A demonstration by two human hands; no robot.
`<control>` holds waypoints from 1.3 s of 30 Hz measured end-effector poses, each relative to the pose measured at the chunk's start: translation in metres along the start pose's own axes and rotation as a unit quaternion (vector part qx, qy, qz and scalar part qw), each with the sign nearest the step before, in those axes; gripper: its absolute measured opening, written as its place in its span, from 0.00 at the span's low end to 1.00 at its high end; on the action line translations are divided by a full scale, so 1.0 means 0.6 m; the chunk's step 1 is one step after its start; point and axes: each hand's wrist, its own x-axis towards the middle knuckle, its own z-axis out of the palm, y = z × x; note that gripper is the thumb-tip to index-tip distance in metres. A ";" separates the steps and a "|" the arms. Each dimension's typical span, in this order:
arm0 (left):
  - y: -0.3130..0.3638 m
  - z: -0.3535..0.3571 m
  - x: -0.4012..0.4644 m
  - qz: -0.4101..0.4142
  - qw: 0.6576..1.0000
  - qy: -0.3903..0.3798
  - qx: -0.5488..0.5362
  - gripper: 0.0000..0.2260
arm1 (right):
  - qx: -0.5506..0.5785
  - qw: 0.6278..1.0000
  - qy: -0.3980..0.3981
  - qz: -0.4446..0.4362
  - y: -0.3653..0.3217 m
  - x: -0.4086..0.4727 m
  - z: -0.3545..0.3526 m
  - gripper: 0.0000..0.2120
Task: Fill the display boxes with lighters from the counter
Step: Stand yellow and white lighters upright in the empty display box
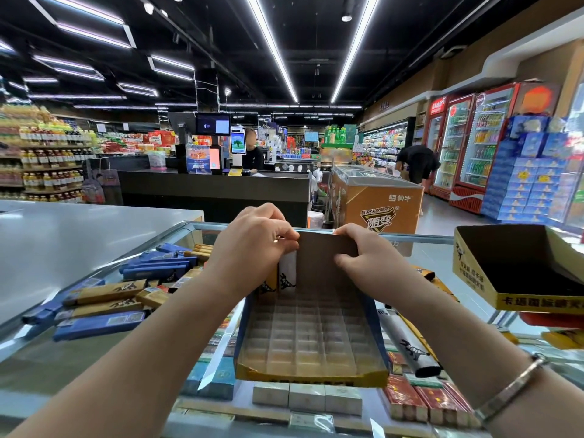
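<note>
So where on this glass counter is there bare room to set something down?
Bare glass lies near the front left corner, below the pile of lighters. A strip sits between the right hand and the empty yellow box. It is crowded left of the display box and along its right side.

Lighters (132, 281) left of display box (311, 336); second box (518, 267) right, on counter (94, 358).

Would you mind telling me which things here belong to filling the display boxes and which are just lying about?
Job:
- display box, both hands on its back flap: left hand, right hand
- loose lighters on the counter
- second box, open

Lying about:
- cigarette packs under the glass
- bracelet
</note>
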 end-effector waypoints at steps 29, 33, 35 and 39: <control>-0.026 0.013 -0.016 -0.203 0.949 -0.089 -0.223 0.13 | -0.266 0.914 -0.095 0.292 0.113 0.016 -0.037 0.37; -0.028 0.014 -0.015 -0.198 0.952 -0.091 -0.217 0.12 | -0.209 0.925 -0.134 0.287 0.115 0.018 -0.055 0.30; -0.030 0.015 -0.014 -0.194 0.954 -0.088 -0.209 0.11 | -0.218 0.922 -0.142 0.286 0.116 0.015 -0.059 0.33; -0.032 0.016 -0.015 -0.192 0.955 -0.089 -0.209 0.11 | -0.249 0.929 -0.108 0.253 0.107 0.010 -0.039 0.33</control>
